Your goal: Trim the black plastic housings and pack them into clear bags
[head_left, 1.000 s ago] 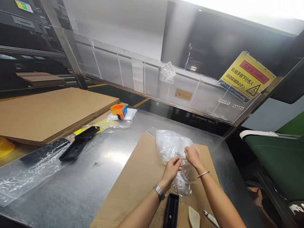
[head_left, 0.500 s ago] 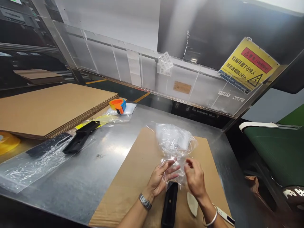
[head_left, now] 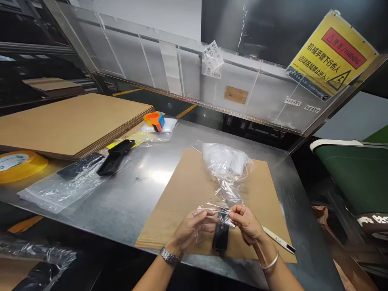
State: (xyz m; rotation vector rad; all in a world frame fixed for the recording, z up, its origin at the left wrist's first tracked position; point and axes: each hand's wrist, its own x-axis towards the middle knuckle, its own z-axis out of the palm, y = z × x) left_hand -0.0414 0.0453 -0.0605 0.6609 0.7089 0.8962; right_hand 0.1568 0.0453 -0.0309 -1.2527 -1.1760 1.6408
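Note:
A clear plastic bag [head_left: 228, 161] with white wrapped contents lies on the brown cardboard [head_left: 176, 202], its loose end stretched toward me. My right hand [head_left: 246, 222] pinches the bag's near edge between thumb and fingers. On the other side, my left hand [head_left: 194, 228] has its fingers curved around the thin film, thumb close to the fingertips. Below the film, between both hands, lies a black tray-like part [head_left: 220, 238], partly seen through the plastic. A white marked strip [head_left: 279, 240] rests right of my right hand.
Stacked cardboard [head_left: 75, 121], an orange and blue tape dispenser [head_left: 155, 120], another black part [head_left: 115, 157], bagged items [head_left: 69, 178] and a yellow tape roll [head_left: 22, 165] are at left. A green conveyor [head_left: 351, 178] stands at right, a warning sign [head_left: 333, 56] above.
My right hand has closed on the bag's edge, and the bag's end is now drawn out nearer me over the black part. My left fingers have curled in around the film. The view has shifted.

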